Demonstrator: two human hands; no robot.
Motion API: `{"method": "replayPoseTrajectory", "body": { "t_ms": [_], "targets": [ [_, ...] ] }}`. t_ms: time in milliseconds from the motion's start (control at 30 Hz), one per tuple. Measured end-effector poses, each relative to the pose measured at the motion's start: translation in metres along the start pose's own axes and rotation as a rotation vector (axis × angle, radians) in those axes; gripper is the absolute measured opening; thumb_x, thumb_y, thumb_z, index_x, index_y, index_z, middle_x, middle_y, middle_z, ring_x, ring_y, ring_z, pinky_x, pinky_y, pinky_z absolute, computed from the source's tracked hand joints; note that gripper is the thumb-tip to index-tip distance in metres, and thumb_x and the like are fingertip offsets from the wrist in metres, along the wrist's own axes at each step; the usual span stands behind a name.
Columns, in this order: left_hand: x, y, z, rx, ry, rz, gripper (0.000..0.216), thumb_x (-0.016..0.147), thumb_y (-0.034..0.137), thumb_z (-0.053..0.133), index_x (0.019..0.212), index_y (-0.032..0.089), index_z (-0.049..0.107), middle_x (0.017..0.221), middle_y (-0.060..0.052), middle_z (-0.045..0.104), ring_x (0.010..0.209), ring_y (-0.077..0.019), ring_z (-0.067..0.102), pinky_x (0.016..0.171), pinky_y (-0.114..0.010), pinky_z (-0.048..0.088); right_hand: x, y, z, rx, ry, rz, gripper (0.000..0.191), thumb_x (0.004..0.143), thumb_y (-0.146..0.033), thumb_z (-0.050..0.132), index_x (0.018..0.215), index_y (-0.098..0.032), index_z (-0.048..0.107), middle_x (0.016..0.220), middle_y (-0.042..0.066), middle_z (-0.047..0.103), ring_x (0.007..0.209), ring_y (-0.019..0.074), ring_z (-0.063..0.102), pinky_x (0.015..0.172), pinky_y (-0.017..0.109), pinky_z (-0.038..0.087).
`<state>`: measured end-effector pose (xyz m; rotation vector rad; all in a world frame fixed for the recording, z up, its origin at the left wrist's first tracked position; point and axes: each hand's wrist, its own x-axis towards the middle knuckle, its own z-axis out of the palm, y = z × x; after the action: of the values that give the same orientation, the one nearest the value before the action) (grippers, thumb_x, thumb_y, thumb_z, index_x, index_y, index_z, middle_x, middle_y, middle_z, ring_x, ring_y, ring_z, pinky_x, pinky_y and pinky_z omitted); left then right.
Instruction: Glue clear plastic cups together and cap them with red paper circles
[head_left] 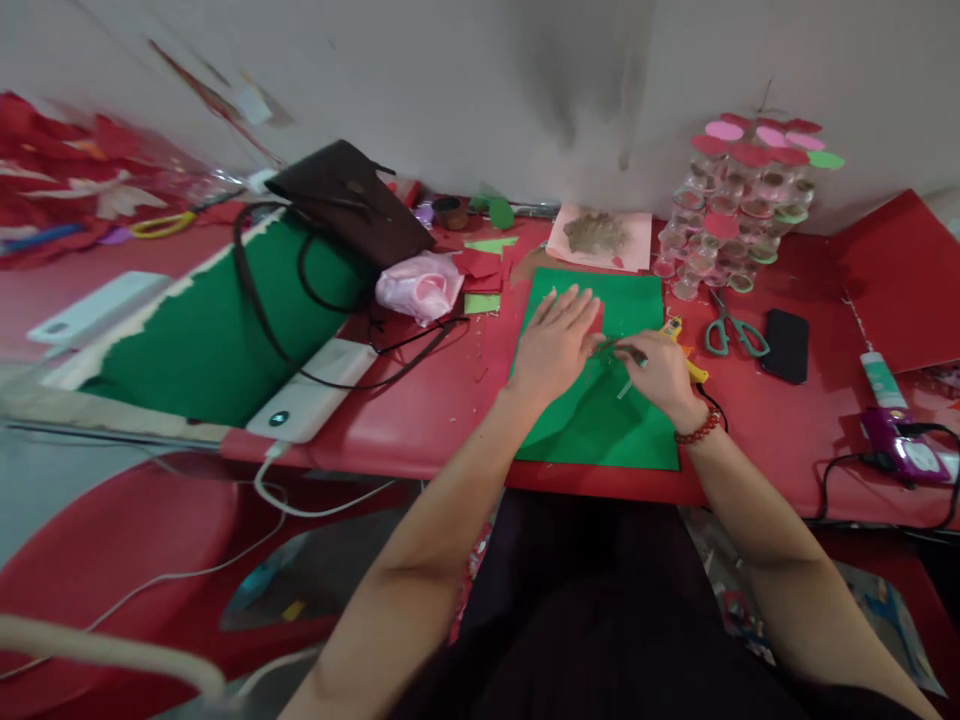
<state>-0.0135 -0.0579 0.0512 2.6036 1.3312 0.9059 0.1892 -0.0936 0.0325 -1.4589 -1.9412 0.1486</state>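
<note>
My left hand [557, 338] lies with fingers stretched out over a green sheet [600, 440], and a bit of red [598, 318] shows at its fingertips. My right hand [658, 370], with a red bead bracelet [697, 428] at the wrist, pinches close to the left thumb. What its fingertips hold is too small to make out. Below that pinch, a thin clear stick [624, 390] pokes out over the sheet. A yellow tool, seemingly a glue gun [696, 372], lies just beyond the right hand, partly hidden by it.
Scissors [724, 330] and a black phone [785, 345] lie right of the sheet. Stacked clear cups with coloured discs [739, 200] stand behind. To the left are a dark bag [352, 205], a pink plastic bundle [421, 287] and a white power bank [311, 390] with a cable.
</note>
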Motion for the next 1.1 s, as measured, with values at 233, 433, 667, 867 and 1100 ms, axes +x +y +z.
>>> {"method": "replayPoseTrajectory", "body": {
  "t_ms": [233, 433, 667, 867, 1100],
  "targets": [
    [-0.006, 0.005, 0.003, -0.162, -0.118, -0.055, 0.061, 0.102, 0.044, 0.052, 0.156, 0.015, 0.052, 0.166, -0.015, 0.045, 0.16, -0.0326, 0.036, 0.137, -0.052, 0.009, 0.0, 0.006, 0.0, 0.067, 0.151, -0.03, 0.019, 0.096, -0.022, 0.061, 0.094, -0.021, 0.08, 0.089, 0.008, 0.078, 0.082, 0.0221, 0.07, 0.08, 0.036, 0.055],
    [0.003, 0.003, 0.0, -0.182, -0.155, -0.042, 0.065, 0.099, 0.049, 0.057, 0.154, 0.016, 0.055, 0.163, -0.016, 0.049, 0.158, -0.0347, 0.039, 0.136, -0.055, 0.002, -0.001, 0.002, -0.004, 0.055, 0.18, -0.002, 0.021, 0.098, -0.022, 0.059, 0.094, -0.02, 0.079, 0.089, 0.008, 0.078, 0.081, 0.0212, 0.07, 0.078, 0.034, 0.054],
    [0.003, 0.008, -0.008, -0.207, -0.089, -0.029, 0.063, 0.094, 0.051, 0.065, 0.148, 0.019, 0.06, 0.161, -0.016, 0.053, 0.156, -0.0367, 0.04, 0.135, -0.058, -0.003, -0.001, -0.001, -0.004, 0.008, 0.195, 0.007, 0.02, 0.097, -0.021, 0.06, 0.093, -0.02, 0.079, 0.089, 0.009, 0.078, 0.085, 0.0232, 0.07, 0.081, 0.036, 0.053],
    [-0.02, -0.021, -0.007, -0.335, 0.451, -0.435, 0.039, 0.098, 0.033, 0.056, 0.136, 0.022, 0.062, 0.145, -0.013, 0.066, 0.14, -0.0283, 0.057, 0.124, -0.049, 0.037, 0.0, 0.0, -0.004, -0.008, 0.198, 0.038, 0.021, 0.097, -0.024, 0.058, 0.091, -0.022, 0.079, 0.087, 0.008, 0.078, 0.081, 0.023, 0.068, 0.08, 0.038, 0.049],
    [-0.016, -0.037, 0.037, -0.474, 0.08, -0.677, 0.042, 0.058, 0.024, 0.092, 0.095, 0.019, 0.072, 0.112, -0.015, 0.074, 0.124, -0.0363, 0.061, 0.111, -0.053, 0.045, -0.002, 0.0, -0.002, -0.027, 0.182, 0.035, 0.022, 0.098, -0.027, 0.058, 0.09, -0.022, 0.078, 0.087, 0.009, 0.078, 0.086, 0.0252, 0.069, 0.085, 0.041, 0.048]
  ]
}}
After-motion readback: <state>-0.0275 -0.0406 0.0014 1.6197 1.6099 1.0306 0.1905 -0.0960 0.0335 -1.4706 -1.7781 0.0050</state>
